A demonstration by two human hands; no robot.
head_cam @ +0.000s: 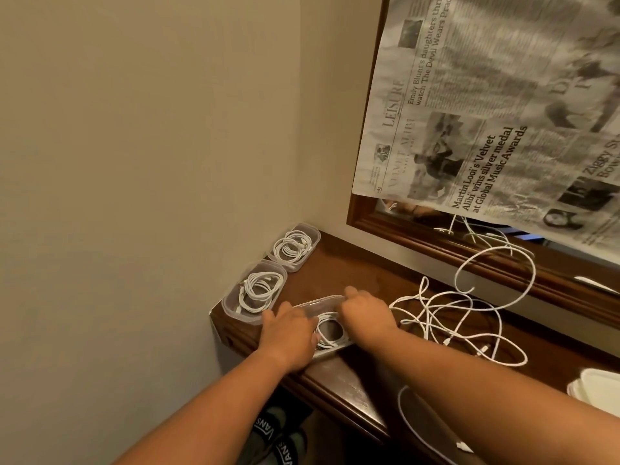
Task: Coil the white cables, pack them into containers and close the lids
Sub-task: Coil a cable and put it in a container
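With left hand (288,333) flat and right hand (367,318) curling its fingers on the thin, likely bendy lid (318,305), press its corners down over the soft, light cable (330,332).

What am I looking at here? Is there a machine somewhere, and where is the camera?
There is no machine here: a person works with bare hands. The single picture comes from a camera worn on the head, looking down over both arms. The left hand and the right hand rest on a clear container with a coiled white cable inside. It looks as if its lid is being pressed on, though I cannot be sure. It sits on a dark wooden table. To the left stand a near container and a far container, each holding a coiled cable. To the right lies a tangle of loose cables, not yet packed. A newspaper hangs over the mirror behind.
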